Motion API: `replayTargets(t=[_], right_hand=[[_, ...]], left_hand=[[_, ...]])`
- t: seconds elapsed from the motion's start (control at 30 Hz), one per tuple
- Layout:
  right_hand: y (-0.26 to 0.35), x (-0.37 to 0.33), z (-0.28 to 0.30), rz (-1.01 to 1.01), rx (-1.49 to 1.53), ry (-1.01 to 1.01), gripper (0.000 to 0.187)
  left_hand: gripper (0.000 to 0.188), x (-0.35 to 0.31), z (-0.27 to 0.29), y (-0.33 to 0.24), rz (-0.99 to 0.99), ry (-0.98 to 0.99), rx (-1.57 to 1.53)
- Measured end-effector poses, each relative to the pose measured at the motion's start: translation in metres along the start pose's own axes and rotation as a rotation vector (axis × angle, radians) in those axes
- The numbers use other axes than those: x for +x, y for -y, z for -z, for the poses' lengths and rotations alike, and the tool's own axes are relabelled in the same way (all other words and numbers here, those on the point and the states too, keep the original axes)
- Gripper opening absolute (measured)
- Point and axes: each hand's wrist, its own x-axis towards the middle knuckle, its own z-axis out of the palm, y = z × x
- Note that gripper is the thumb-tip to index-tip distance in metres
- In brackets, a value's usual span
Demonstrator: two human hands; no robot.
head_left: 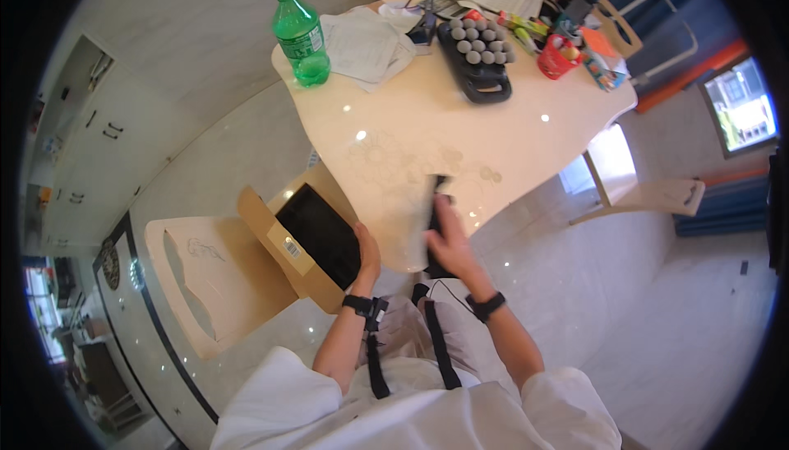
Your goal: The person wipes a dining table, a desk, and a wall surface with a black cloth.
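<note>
An open cardboard box (292,246) with a large flat black item (320,235) inside sits tilted at the seat of the chair, left of the table's near end. My left hand (369,258) grips the right side of this box, its fingers along the edge beside the black item. At the table's near edge, my right hand (449,243) holds a narrow, flat black object (434,266) roughly upright. Motion blurs it, so its exact kind is unclear. A thin dark cord hangs close below that hand.
The cream table (394,133) bears a green bottle (301,35), papers (362,46), a black tray-like holder with grey balls (481,80) and a red cup (559,57). A pale chair (193,265) stands left, another (637,202) right.
</note>
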Motion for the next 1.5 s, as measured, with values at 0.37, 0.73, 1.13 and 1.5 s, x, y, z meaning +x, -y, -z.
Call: replayTargets(t=[0.37,0.73,1.13,1.5], right_hand=[[-0.021,0.034,-0.109,0.258,-0.592,0.252,0.068],[-0.065,0.071,-0.053,0.425,-0.465,0.388,0.065],[-0.335,0.170,0.281,0.065,-0.889,-0.037,0.060],[-0.289,0.144,0.203,-0.099,-1.071,-0.174,0.057]], left_hand=[[0.083,-0.039,-0.033,-0.042,-0.064,-0.103,-0.026],[0.084,-0.032,-0.060,-0.040,-0.030,-0.252,0.031],[0.088,-0.016,-0.052,0.006,-0.037,-0.630,0.444],[0.091,-0.030,-0.046,-0.030,-0.053,-0.310,0.101]])
